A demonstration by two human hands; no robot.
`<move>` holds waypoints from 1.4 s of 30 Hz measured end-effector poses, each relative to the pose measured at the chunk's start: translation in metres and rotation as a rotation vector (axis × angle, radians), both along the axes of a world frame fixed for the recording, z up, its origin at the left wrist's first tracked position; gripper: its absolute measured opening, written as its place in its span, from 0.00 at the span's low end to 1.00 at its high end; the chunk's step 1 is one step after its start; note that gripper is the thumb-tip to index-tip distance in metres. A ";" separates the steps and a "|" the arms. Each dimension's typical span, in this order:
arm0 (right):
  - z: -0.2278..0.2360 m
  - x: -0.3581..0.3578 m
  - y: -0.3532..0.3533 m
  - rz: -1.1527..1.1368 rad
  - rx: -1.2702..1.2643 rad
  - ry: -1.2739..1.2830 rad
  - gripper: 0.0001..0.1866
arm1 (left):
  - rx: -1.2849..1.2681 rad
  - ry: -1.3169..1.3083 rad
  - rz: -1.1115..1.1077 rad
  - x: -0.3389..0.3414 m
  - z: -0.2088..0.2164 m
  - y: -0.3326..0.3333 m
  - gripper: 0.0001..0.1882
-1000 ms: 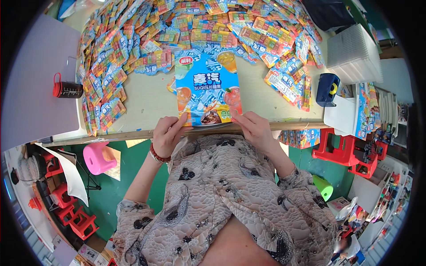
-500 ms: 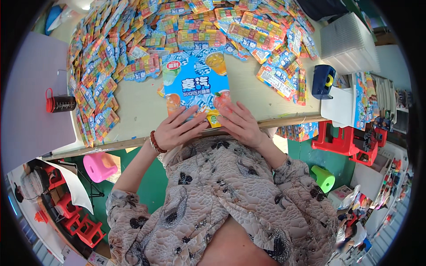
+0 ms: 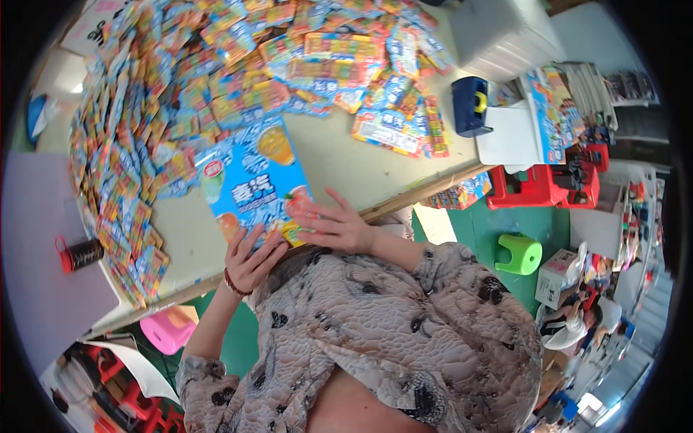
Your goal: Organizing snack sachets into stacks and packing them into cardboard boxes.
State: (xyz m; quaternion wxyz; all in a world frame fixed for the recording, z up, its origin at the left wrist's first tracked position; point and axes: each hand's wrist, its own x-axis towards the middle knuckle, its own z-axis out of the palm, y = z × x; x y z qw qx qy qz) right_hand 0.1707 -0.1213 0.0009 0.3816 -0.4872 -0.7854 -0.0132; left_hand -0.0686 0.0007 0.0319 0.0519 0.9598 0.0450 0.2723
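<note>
By the front edge of the pale cream-green worktop [image 3: 354,169], the flat package [image 3: 254,169] is bright blue, printed with whitish ice cubes and yellow, orange and red drinks. The packets [image 3: 133,162] along the far and left edges mix blue, yellow and red. At the right edge, the tape dispenser [image 3: 468,115] is navy and yellow. The shirt [image 3: 390,317] is beige with black flowers.

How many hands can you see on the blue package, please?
2: the left hand at the near edge of the blue package, and the right hand at its near right corner. Neither is hidden.
</note>
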 end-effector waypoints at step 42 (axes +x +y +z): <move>0.000 0.248 -0.080 -1.120 -0.041 1.645 0.07 | -0.106 -0.108 0.366 0.072 -0.003 -0.030 0.15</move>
